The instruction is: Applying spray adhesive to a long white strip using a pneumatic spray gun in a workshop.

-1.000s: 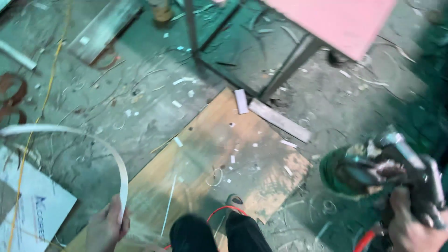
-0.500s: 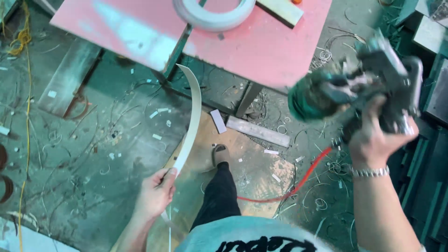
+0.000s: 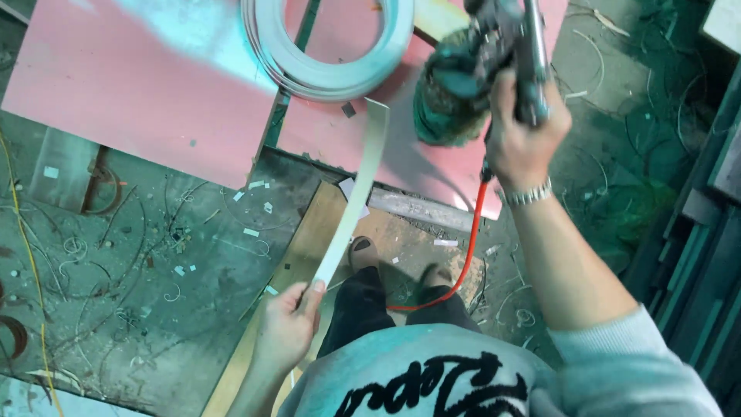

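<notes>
Pinching the lower end of a pale flexible strip (image 3: 353, 201), the left hand (image 3: 287, 333) angles its free end up onto the pink table (image 3: 139, 93) at centre frame, while the right hand (image 3: 523, 135) clenches a pneumatic nail gun (image 3: 494, 54) at upper right, poised above the tabletop beside the coiled strip roll (image 3: 328, 46).

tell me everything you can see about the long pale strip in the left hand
The strip is a long, thin, flat band, pale grey-white, looking like bendable plastic or edging tape. The left hand pinches its lower end between thumb and fingers. From there it rises in a gentle curve, widening towards a squared-off top end that lies over the pink tabletop, just below the coil of similar band. Whether the top end touches the table cannot be told.
</notes>
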